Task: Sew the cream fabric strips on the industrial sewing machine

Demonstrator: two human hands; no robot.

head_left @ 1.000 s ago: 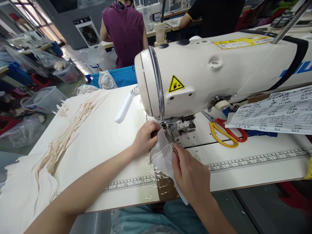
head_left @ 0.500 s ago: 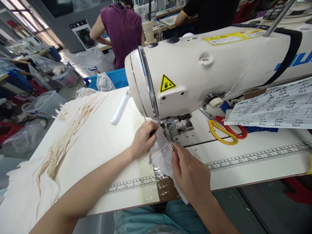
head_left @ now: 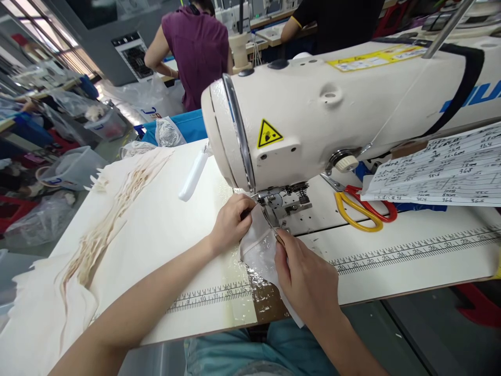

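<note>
A piece of thin white fabric (head_left: 260,245) lies under the head of a white sewing machine (head_left: 289,120) and hangs over the table's front edge. My left hand (head_left: 234,219) is closed on the fabric's left edge, fingertips right beside the presser foot (head_left: 263,198). In my right hand (head_left: 303,269) is a slim pointed metal tool (head_left: 273,225) that looks like tweezers. Its tip reaches the fabric just in front of the foot, and the hand rests over the fabric's right side. The needle point is too small to make out.
Stacked pale fabric pieces (head_left: 90,250) cover the table's left side. Scissors with red and yellow handles (head_left: 358,211) lie to the right, beside handwritten sheets (head_left: 438,169). A white plastic piece (head_left: 193,175) stands behind my left hand. Two people (head_left: 198,52) sit beyond the machine.
Hardly anything differs. Both hands and the fabric keep their places; the whole view has shifted very slightly.
</note>
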